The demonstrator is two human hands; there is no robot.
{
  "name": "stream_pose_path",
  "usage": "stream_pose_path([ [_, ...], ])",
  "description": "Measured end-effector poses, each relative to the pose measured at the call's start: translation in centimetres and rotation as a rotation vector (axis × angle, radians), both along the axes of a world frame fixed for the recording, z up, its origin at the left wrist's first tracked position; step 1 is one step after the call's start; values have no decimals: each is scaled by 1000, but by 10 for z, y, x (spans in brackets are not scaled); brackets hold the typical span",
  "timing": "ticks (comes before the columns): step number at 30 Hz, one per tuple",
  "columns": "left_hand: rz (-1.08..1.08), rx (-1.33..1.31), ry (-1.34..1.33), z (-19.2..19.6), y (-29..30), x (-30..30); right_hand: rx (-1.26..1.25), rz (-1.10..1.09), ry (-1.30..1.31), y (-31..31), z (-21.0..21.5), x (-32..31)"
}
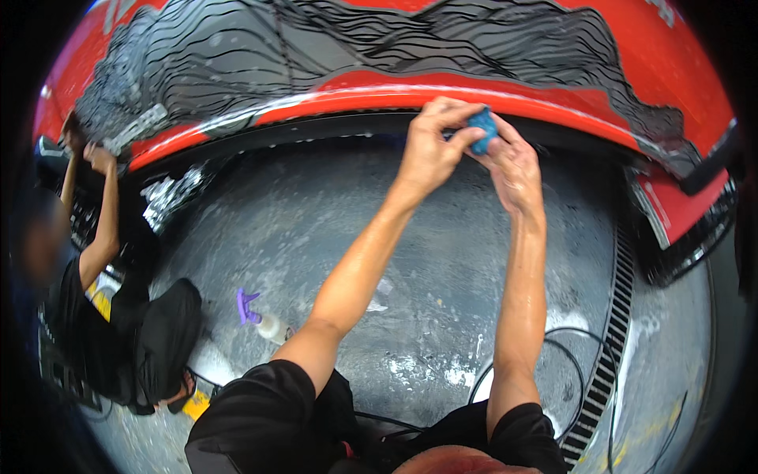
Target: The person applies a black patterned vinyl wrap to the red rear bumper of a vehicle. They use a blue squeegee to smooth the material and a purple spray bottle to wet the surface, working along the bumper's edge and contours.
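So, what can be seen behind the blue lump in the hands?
Beyond the blue lump, red bodywork and a dark strip show; what lies directly behind is covered by the lump, the left hand and the right hand.

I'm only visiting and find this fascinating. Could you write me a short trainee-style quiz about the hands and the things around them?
1. What do the left hand and the right hand both touch?
2. True or false: the spray bottle has a green trigger head.
3. Where does the drain grate run in the picture? A) left of both hands; B) between the hands; C) right of both hands.

Key: 1. A blue lump. 2. False; the trigger head is purple. 3. C.
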State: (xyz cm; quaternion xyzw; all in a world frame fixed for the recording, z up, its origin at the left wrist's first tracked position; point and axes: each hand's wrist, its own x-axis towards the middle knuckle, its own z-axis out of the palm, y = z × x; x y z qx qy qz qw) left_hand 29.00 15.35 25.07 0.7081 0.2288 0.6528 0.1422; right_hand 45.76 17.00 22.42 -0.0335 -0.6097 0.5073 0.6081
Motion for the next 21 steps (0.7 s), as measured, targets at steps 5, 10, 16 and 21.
stream_pose_path([
  [5, 81, 115, -38, -3, -6, 7, -82, -181, -14, 5, -7, -10],
  [10, 60, 129, -54, -15, 7, 0, -14, -385, -149, 14, -10, -4],
  [16, 90, 95, 299, -11, -20, -2, -99, -546, -142, 38, -17, 5],
  [21, 268, 209, 280, -4, -26, -20, -127, -445, 64, 19, -9, -41],
])
